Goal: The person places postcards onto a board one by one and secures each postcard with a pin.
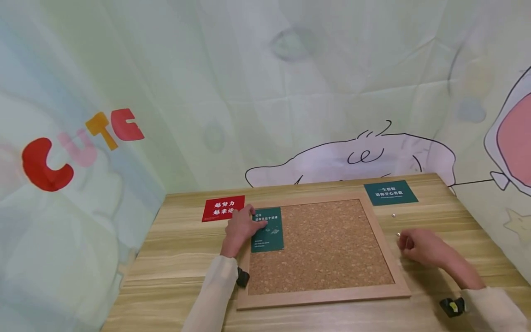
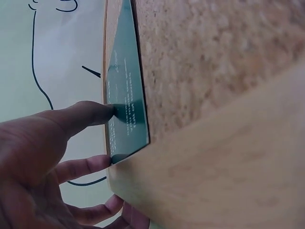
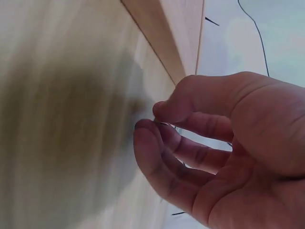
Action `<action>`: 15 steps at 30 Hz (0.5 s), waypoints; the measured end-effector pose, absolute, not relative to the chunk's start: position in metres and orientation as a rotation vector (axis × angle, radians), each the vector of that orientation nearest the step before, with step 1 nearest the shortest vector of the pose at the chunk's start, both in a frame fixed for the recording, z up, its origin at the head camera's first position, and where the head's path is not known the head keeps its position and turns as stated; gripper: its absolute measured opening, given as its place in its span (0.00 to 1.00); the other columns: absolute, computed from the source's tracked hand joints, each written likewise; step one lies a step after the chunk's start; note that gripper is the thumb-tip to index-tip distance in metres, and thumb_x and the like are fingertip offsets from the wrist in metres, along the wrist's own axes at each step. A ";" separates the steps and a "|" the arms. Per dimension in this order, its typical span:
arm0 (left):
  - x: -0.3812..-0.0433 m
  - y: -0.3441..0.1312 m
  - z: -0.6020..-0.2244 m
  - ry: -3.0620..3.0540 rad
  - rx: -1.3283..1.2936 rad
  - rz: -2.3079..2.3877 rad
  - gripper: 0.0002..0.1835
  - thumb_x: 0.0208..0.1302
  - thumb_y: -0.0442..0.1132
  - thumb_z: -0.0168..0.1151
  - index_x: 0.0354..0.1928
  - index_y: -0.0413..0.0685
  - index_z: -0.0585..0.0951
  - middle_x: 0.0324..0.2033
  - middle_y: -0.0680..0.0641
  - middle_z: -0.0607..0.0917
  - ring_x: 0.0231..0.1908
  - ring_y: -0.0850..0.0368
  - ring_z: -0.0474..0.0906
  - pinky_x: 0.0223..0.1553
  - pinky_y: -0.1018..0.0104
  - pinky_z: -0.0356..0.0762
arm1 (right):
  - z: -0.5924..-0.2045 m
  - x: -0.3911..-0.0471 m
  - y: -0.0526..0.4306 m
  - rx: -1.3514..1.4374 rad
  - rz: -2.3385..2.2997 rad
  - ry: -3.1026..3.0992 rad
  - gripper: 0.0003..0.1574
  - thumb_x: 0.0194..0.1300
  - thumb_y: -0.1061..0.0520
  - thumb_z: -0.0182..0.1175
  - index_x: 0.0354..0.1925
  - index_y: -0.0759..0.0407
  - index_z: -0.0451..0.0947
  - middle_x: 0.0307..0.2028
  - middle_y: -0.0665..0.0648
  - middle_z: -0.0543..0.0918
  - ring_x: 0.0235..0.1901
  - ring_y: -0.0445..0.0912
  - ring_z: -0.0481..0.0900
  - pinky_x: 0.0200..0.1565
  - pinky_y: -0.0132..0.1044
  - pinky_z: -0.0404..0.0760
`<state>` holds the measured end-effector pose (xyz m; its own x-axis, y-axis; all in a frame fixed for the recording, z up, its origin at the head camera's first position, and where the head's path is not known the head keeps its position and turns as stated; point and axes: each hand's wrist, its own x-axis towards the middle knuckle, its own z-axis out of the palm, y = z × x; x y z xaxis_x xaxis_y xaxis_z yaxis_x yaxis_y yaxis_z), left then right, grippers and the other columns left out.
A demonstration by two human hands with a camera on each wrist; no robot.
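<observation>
A green card (image 1: 267, 237) with white print lies upright along the left side of the framed cork board (image 1: 327, 249). My left hand (image 1: 241, 229) holds it there: the thumb presses on the card's face and the other fingers rest at the frame's edge, as the left wrist view shows. To the right of the board, just above the table, my right hand (image 1: 425, 249) pinches a tiny metal thumbtack (image 3: 156, 120) between thumb and forefinger, mostly hidden by the fingertips. Near those fingertips a small shiny tack (image 1: 398, 234) shows, and another tack (image 1: 393, 215) lies farther back.
A red card (image 1: 217, 206) with white writing lies left of the board's top corner. Another green card (image 1: 390, 192) lies at the table's back right. The wood-grain table (image 1: 166, 258) meets a printed curtain (image 1: 199, 115) behind it.
</observation>
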<state>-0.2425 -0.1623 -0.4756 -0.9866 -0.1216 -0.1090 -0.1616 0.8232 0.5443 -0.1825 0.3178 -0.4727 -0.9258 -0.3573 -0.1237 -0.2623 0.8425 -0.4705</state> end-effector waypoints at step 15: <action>-0.242 -0.160 -0.473 2.926 -0.266 0.879 0.28 0.56 0.49 0.80 0.53 0.49 0.77 0.51 0.38 0.77 0.49 0.40 0.76 0.49 0.43 0.81 | -0.427 -0.235 0.254 -0.670 -0.726 2.785 0.07 0.67 0.64 0.61 0.35 0.66 0.85 0.26 0.50 0.79 0.26 0.44 0.72 0.28 0.38 0.72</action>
